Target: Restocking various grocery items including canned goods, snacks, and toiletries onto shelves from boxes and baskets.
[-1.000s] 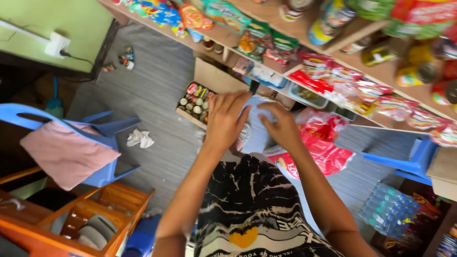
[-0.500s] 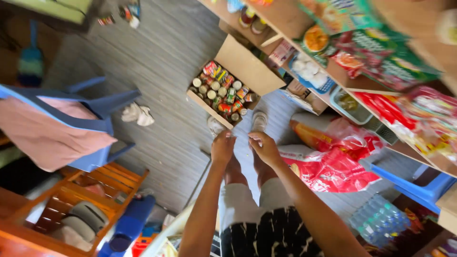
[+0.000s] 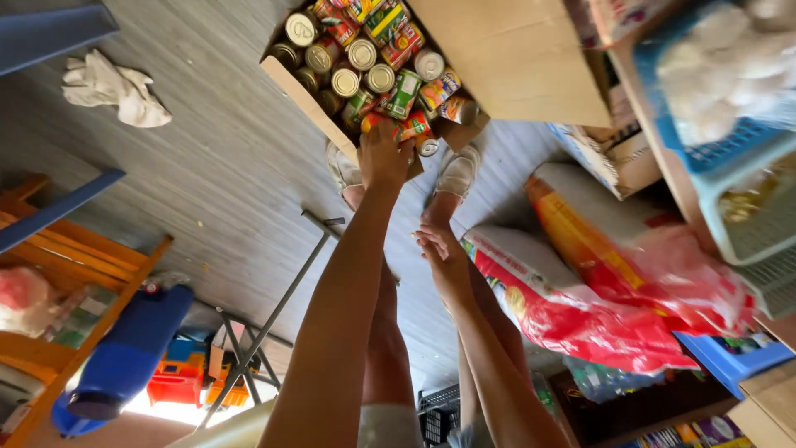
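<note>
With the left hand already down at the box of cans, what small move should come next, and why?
Probably close the left hand around the can under its fingers and lift it straight up. That hand already lies on the cans at the near edge of the open cardboard box, while the right hand hangs empty above the foot.

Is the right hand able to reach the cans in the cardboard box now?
Probably yes: the right hand hangs empty above the box, nothing lies between, and the left hand is already at the cans.

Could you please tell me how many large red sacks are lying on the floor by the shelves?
2: one red-and-white sack beside the right hand, one orange-and-red sack behind it against the shelves. Others may be hidden.
</note>
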